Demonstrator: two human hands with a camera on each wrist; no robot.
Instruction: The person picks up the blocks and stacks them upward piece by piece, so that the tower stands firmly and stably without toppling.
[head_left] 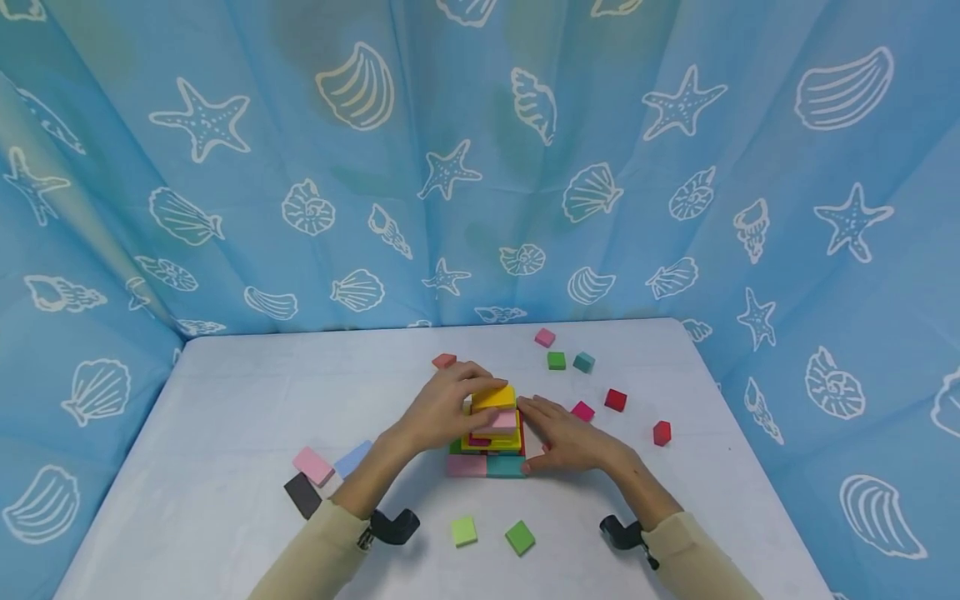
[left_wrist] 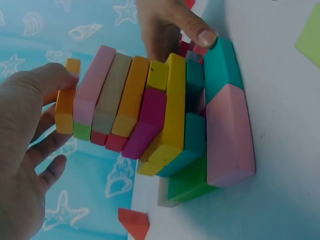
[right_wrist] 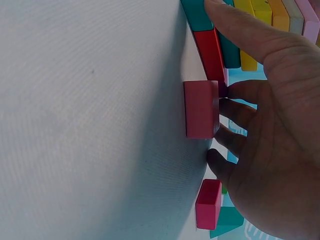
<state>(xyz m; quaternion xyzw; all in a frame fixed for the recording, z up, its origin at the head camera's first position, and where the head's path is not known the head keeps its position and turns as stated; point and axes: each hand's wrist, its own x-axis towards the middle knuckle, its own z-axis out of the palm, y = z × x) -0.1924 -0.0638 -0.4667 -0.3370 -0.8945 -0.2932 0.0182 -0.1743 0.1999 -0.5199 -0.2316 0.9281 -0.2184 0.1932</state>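
A stepped tower of coloured wooden blocks (left_wrist: 170,115) stands on the white table, its wide base showing a pink block (head_left: 467,466) and a teal block (head_left: 506,467). My left hand (head_left: 447,406) pinches a yellow-orange block (left_wrist: 65,107) at the very top, which lies on or close against the pink block (left_wrist: 94,85) below it. To the right of the tower, my right hand (head_left: 572,437) rests with fingers extended and the thumb touching the teal base block. By its fingers in the right wrist view lies a dark pink block (right_wrist: 200,110).
Left of the tower lie pink (head_left: 312,466), black (head_left: 303,496) and blue (head_left: 352,459) blocks. Two green blocks (head_left: 520,537) are in front. Several small blocks, among them a red one (head_left: 662,433), scatter to the right and back. A blue shell-patterned curtain (head_left: 480,208) hangs behind.
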